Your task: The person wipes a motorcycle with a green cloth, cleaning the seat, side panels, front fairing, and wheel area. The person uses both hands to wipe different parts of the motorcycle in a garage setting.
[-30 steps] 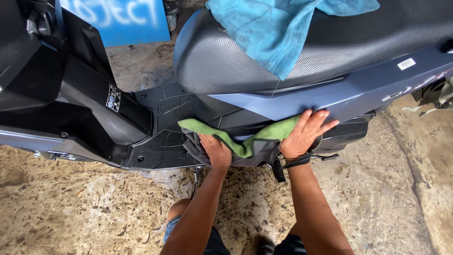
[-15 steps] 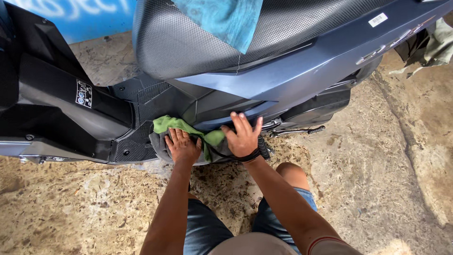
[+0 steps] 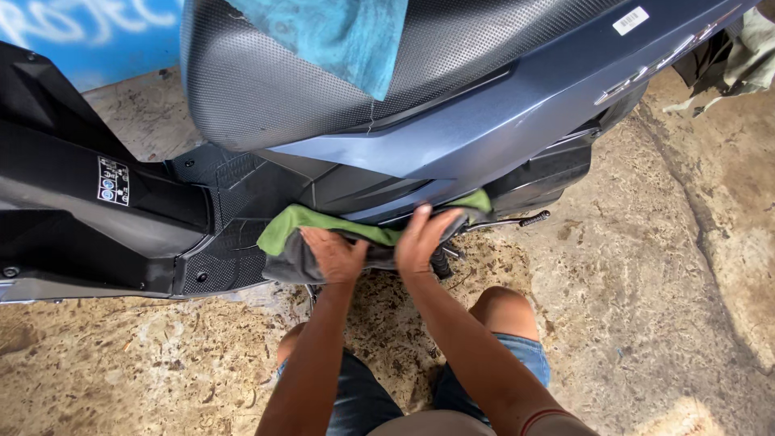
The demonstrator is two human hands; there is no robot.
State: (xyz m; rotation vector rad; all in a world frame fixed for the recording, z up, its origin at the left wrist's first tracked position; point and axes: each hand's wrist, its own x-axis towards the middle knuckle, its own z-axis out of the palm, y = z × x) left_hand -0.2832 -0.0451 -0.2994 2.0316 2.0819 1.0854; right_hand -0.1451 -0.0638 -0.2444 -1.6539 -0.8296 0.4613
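Observation:
A dark blue scooter [image 3: 517, 105] with a black textured seat [image 3: 266, 73] stands in front of me. Both my hands press a green and grey cloth [image 3: 303, 234] against the lower side panel beside the footboard [image 3: 234, 218]. My left hand [image 3: 335, 254] lies flat on the cloth's left part. My right hand [image 3: 424, 238] grips its right part, fingers curled under the panel edge. The cloth's green end [image 3: 476, 199] shows past my right hand.
A teal cloth [image 3: 339, 36] drapes over the seat. A footpeg [image 3: 521, 220] sticks out right of my hands. Rough wet concrete floor [image 3: 646, 282] lies around; my knees [image 3: 504, 311] are below. A blue painted wall [image 3: 81, 32] stands at the top left.
My view has shifted right along the scooter. Both hands slid the cloth along the lower panel; my right hand went from spread flat to gripping the cloth at the panel edge.

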